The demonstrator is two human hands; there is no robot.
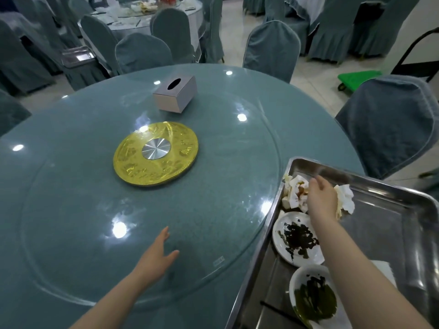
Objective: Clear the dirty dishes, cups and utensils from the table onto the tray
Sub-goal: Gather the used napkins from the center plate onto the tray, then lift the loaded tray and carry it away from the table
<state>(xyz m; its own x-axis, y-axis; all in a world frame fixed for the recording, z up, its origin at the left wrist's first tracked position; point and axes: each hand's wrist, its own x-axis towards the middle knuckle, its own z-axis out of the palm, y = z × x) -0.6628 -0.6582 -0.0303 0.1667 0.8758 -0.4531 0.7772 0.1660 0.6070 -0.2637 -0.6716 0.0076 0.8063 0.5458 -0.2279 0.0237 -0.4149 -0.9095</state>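
Observation:
A steel tray (392, 224) sits at the table's right front edge. Inside it lie crumpled stained napkins (295, 194), a white plate (297, 238) smeared with dark leftovers, and a white bowl (311, 298) with green-brown residue. A dark chopstick (275, 308) rests near the tray's front. My right hand (322, 194) is over the napkins, fingers curled down on them; whether it grips them is unclear. My left hand (158, 255) hovers flat over the glass turntable (95, 210), fingers apart, holding nothing.
A gold disc with a silver hub (155, 154) marks the turntable's centre. A silver tissue box (175, 93) stands beyond it. Covered chairs (389, 124) ring the round table. A green trolley (356, 78) stands on the floor at the right.

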